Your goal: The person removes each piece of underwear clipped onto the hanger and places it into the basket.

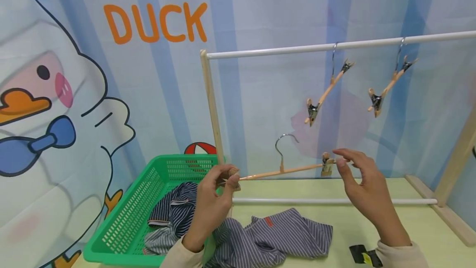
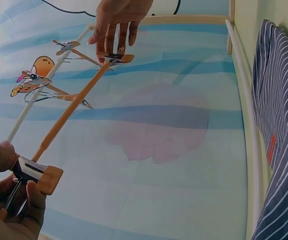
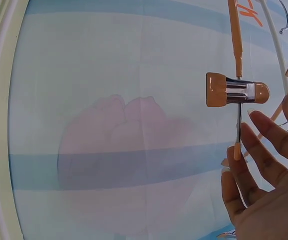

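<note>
A wooden clip hanger (image 1: 301,169) with a metal hook is held up in front of the rack, nearly level. My left hand (image 1: 213,197) grips its left end, thumb and fingers around the clip (image 2: 39,172) there. At the other end my right hand (image 1: 368,193) has its fingers spread and loosely bent beside the right clip (image 3: 238,91). In the right wrist view its fingertips are at the hanger's end tip, and whether they touch it I cannot tell. Below lies a striped garment (image 1: 293,235) on the table.
The rack's white top rail (image 1: 267,51) carries two more clip hangers, a nearer one (image 1: 327,90) and a farther one (image 1: 388,84). On the left a green basket (image 1: 122,218) holds striped clothes (image 1: 182,206). A small black item (image 1: 358,254) lies near my right sleeve.
</note>
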Demonstrator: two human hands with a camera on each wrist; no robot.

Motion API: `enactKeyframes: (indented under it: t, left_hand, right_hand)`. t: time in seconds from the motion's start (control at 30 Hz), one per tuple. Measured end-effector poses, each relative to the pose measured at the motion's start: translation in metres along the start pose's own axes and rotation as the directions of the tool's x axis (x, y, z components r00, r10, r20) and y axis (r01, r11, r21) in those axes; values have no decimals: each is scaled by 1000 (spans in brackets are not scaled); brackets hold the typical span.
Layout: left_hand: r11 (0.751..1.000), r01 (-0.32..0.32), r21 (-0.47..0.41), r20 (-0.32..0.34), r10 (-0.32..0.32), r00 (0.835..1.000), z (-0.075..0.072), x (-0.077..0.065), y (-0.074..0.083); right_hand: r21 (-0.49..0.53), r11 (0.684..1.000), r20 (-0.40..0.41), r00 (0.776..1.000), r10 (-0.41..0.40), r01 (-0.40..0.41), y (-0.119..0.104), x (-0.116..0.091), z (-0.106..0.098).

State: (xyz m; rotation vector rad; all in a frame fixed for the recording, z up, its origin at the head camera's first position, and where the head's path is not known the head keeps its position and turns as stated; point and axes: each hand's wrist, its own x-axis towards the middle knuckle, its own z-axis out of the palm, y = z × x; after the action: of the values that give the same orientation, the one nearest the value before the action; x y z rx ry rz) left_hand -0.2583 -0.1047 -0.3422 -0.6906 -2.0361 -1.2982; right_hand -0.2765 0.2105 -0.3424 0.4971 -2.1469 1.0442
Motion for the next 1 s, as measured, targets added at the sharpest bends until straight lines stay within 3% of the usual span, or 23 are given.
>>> enactKeyframes:
  t: [0.2, 0.43, 0.53, 0.8, 1.0]
  left_hand:
    - [1000, 17, -4, -38, -17, 999, -2, 3, 20]
    - [997, 73, 5, -74, -73, 995, 1, 0, -4]
    - [997, 73, 9, -85, -72, 994, 1, 0, -7]
    - [994, 103, 35, -128, -98, 987, 0, 6, -7]
    - [988, 153, 13, -157, -149, 976, 0, 15, -3]
  right_hand:
    - [-6, 1000, -42, 999, 4, -4, -2, 0, -1]
    - [-12, 1000, -111, 994, 5, -7, -7, 1, 1]
    - [-5, 1000, -118, 993, -2, 2, -9, 1, 2]
    - [18, 998, -18, 998, -61, 61, -12, -1, 13]
    - [13, 998, 56, 997, -54, 54, -15, -4, 19]
